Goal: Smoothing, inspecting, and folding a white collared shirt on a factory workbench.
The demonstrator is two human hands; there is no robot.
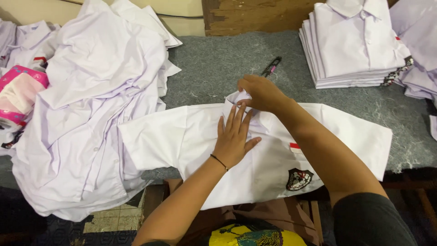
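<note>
A white short-sleeved shirt (191,141) lies spread face up on the grey felt table (218,64), sleeves out to both sides, with a dark round badge and a small red-and-white patch on its chest. My left hand (233,136) lies flat, fingers apart, on the shirt's front just below the collar. My right hand (260,92) is closed on the collar at the shirt's top edge, pinching the folded fabric. A thin black band circles my left wrist.
A loose heap of white shirts (91,105) covers the left side. A neat stack of folded shirts (355,45) sits at the back right, more shirts beside it. Small snips (271,66) lie beyond the collar. A pink-wrapped bundle (18,98) sits far left.
</note>
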